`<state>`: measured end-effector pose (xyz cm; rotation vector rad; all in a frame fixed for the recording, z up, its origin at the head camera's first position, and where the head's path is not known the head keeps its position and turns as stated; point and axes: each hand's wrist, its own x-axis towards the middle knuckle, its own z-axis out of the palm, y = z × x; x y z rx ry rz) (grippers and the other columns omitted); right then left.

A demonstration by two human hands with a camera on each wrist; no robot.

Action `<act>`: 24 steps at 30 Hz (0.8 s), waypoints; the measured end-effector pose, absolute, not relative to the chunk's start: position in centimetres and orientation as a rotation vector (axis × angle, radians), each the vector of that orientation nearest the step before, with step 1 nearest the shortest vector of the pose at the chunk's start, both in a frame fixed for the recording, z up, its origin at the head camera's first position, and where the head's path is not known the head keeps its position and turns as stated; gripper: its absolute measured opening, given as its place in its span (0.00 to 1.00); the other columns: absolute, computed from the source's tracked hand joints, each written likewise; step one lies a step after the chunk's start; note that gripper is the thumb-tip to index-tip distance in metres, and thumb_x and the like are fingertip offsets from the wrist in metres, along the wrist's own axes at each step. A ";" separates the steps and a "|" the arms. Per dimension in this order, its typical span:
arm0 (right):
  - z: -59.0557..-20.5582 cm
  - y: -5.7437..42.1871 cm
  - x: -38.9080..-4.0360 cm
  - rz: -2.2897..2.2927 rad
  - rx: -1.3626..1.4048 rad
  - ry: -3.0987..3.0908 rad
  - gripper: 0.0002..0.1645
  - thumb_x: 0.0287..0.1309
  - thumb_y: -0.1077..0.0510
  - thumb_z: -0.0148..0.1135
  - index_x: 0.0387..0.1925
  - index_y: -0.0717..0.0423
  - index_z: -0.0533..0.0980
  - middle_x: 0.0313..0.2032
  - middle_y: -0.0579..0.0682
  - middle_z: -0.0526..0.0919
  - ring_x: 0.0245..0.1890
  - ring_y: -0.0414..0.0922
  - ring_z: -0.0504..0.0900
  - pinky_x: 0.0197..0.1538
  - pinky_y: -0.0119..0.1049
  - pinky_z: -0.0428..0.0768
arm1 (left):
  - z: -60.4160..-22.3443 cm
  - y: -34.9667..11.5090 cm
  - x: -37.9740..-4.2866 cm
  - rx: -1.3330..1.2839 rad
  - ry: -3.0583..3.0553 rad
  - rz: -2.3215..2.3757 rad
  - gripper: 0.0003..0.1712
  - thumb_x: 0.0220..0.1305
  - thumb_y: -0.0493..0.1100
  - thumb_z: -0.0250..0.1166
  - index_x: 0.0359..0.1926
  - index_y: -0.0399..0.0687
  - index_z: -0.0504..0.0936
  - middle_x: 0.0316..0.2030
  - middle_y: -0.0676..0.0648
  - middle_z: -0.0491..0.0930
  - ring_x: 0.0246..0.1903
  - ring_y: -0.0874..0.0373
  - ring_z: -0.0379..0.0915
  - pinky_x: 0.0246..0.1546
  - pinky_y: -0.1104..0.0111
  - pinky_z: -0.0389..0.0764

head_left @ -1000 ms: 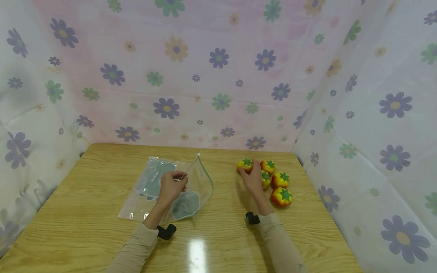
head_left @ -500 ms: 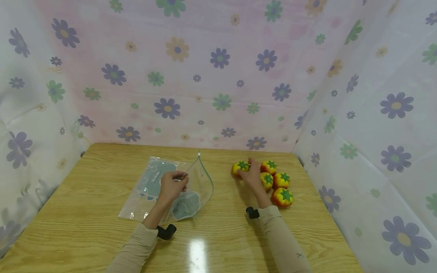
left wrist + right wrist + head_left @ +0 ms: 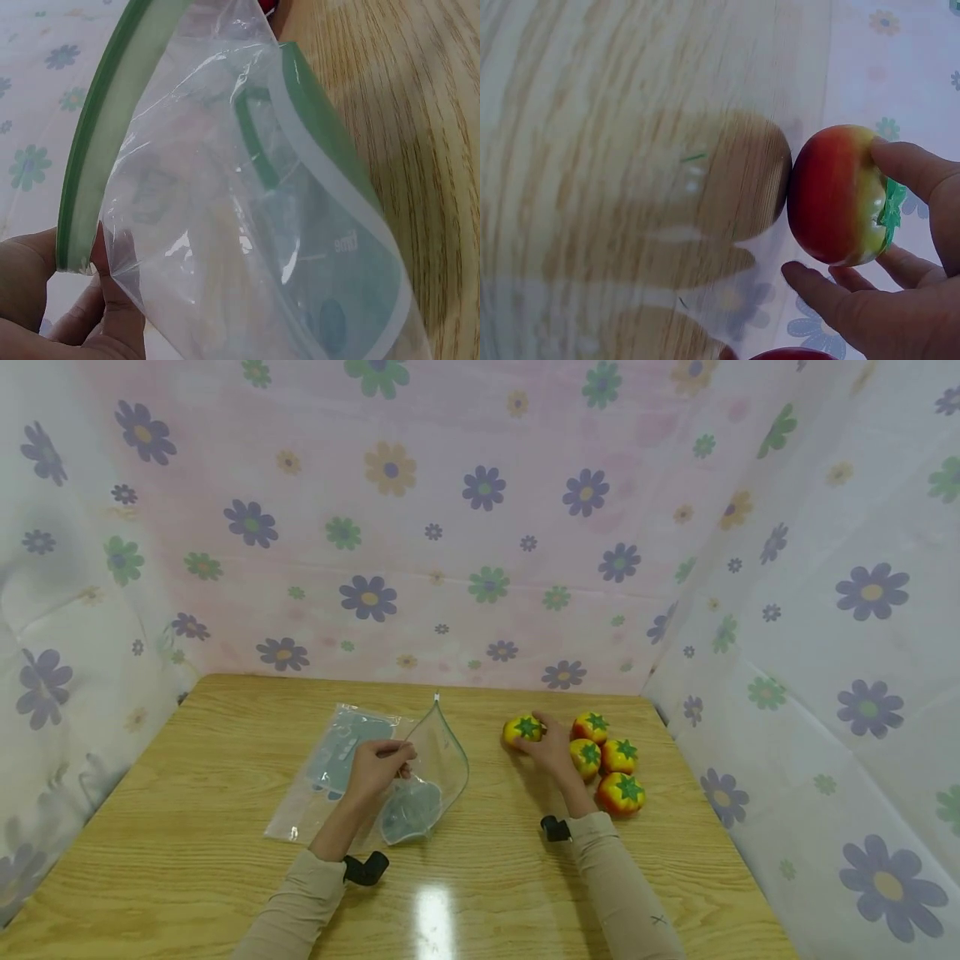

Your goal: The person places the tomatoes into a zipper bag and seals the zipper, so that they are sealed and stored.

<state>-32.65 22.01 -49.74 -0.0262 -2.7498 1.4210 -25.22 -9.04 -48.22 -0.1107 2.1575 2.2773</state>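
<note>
right grip (image 3: 553,750) pinches a fruit (image 3: 521,728), arm (image 3: 624,889) stretched forward.

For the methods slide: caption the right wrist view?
Right hand grips a red-and-yellow fruit on a glossy wooden table.

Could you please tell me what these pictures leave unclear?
Head: lettering on the blue-grey-printed clear plastic bag, too small.
Left wrist: thumb tip of the left hand, behind the green plastic zip strip.
Right wrist: most of a glossy red fruit, cut off by the bottom edge.
</note>
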 end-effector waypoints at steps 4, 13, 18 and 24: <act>-49.7 21.9 -32.6 1.413 -0.015 -2.747 0.43 0.61 0.61 0.72 0.73 0.64 0.64 0.73 0.66 0.64 0.71 0.65 0.65 0.71 0.58 0.69 | -48.4 -9.1 -25.3 -0.104 2.127 2.263 0.19 0.73 0.36 0.62 0.54 0.19 0.78 0.37 0.35 0.87 0.23 0.63 0.80 0.29 0.73 0.85; -49.5 21.5 -32.4 1.469 -0.047 -2.704 0.43 0.59 0.62 0.74 0.72 0.62 0.65 0.71 0.64 0.67 0.69 0.63 0.69 0.69 0.56 0.72 | -48.4 -9.2 -25.4 -0.092 2.111 2.196 0.21 0.77 0.42 0.60 0.56 0.24 0.78 0.42 0.32 0.84 0.26 0.62 0.80 0.31 0.72 0.85; -49.5 21.2 -32.3 1.467 -0.069 -2.700 0.42 0.60 0.61 0.73 0.73 0.60 0.66 0.71 0.63 0.68 0.69 0.62 0.69 0.70 0.56 0.71 | -48.5 -9.2 -25.5 -0.099 2.091 2.199 0.21 0.77 0.42 0.59 0.56 0.24 0.78 0.43 0.32 0.84 0.26 0.61 0.81 0.32 0.71 0.86; -49.4 21.1 -32.1 1.540 -0.058 -2.683 0.42 0.62 0.61 0.71 0.74 0.59 0.64 0.72 0.62 0.67 0.67 0.61 0.70 0.70 0.56 0.71 | -48.6 -9.4 -25.6 -0.129 2.101 2.150 0.21 0.76 0.43 0.60 0.55 0.27 0.79 0.43 0.34 0.85 0.26 0.61 0.82 0.31 0.72 0.85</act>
